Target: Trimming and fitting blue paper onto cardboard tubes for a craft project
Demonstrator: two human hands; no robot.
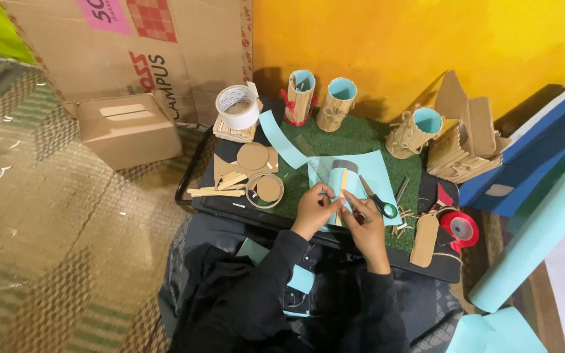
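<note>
My left hand and my right hand meet over a light blue paper sheet on a green mat. Between the fingers of both hands is a light wooden stick lying against a blue paper-wrapped tube. Both hands pinch it from either side. Green-handled scissors lie just right of my right hand.
Three stick-covered cups stand at the back, with a white tape roll, cardboard discs, loose sticks, a red ribbon spool, a cardboard tag, a stick hut, a cardboard box and a rolled blue sheet.
</note>
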